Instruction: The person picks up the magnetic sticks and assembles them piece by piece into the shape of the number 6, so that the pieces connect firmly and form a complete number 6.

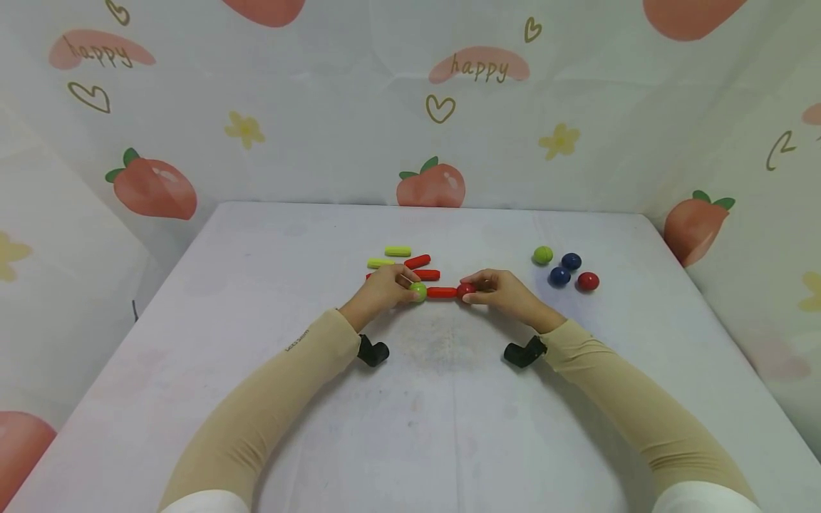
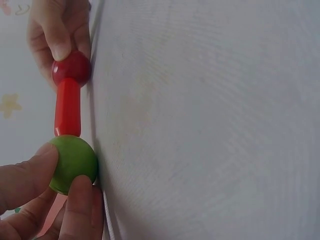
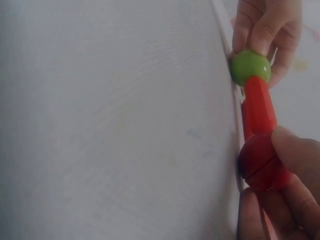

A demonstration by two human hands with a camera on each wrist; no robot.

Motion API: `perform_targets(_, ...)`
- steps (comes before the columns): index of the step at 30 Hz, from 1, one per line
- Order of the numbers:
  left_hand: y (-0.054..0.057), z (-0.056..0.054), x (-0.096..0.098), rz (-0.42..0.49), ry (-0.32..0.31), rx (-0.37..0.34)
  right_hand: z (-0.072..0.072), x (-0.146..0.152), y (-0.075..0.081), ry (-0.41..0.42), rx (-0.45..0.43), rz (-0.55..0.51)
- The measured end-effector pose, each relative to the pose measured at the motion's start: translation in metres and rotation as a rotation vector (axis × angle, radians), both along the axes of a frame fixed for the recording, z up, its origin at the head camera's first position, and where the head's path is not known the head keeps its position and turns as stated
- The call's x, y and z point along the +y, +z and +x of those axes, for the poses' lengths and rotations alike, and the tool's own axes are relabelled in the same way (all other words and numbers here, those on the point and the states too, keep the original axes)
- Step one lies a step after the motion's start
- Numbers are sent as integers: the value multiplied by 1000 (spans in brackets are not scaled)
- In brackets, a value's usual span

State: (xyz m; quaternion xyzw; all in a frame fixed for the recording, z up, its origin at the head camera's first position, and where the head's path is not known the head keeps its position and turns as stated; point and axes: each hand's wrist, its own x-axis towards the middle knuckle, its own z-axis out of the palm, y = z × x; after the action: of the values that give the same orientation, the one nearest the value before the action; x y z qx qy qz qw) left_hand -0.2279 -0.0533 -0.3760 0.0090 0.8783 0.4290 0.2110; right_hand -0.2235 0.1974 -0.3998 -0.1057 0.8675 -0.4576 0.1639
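Between the two hands, a red rod (image 1: 442, 292) joins a green ball (image 2: 74, 164) at its left end and a dark red ball (image 3: 264, 162) at its right end. My left hand (image 1: 387, 288) pinches the green ball between thumb and fingers. On the other side, my right hand (image 1: 503, 293) grips the dark red ball the same way. Both wrist views show the rod's ends right against the balls, the three in one line close over the white tabletop.
Behind the left hand lie loose red rods (image 1: 418, 261) and yellow-green rods (image 1: 398, 251). Farther right sit another green ball (image 1: 543, 255), blue balls (image 1: 560, 276) and a red ball (image 1: 588, 281). A patterned cloth (image 1: 321, 107) hangs behind the table (image 1: 410, 442).
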Motion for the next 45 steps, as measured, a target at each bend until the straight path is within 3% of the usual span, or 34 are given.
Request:
perform_targets(18, 3, 0, -2, -6, -18, -24, -1, 0, -2, -1, 13, 10)
perform_targets(25, 16, -2, -14, 75, -59, -24, -1, 0, -4, 2, 28, 5)
perform_targets(29, 27, -9, -26, 128, -20, 39, -1, 0, -5, 5, 32, 0)
perform_targets(35, 42, -18, -43, 107, 44, 121, -1, 1, -5, 7, 24, -1)
perform_targets(41, 36, -27, -53, 7, 13, 176, -1, 2, -4, 1, 20, 7)
perform_targets(45, 25, -32, -57, -61, -13, 155, -1, 0, -3, 4, 20, 3)
